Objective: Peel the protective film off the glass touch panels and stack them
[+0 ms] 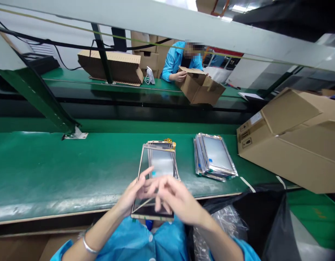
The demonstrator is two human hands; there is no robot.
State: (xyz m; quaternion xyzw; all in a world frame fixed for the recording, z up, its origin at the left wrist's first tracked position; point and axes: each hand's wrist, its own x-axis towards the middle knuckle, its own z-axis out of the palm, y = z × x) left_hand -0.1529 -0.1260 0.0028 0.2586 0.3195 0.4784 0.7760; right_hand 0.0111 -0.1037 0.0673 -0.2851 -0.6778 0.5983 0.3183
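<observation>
A flat glass-fronted display panel [142, 163] is tilted up before me at the table's front edge, overlapping other panels behind it. My left hand [133, 192] grips it at the left side, its fingers reaching across the glass. Over the panel's lower right part is my right hand [176, 197], slightly blurred, fingers bent and apart; I make out nothing between them. A small blue-green tab shows on the glass near the fingertips. Partly hidden behind lies a stack of similar panels with an orange flex cable [170, 142] at its top.
To the right stands a stack of panels [217, 154] in clear wrapping. Farther right is an open cardboard box [281, 156]. A black bag [273, 221] with clear plastic hangs below the table edge. Across the bench, a person [172, 61] handles another carton [198, 87]. A green post [44, 94] rises at left.
</observation>
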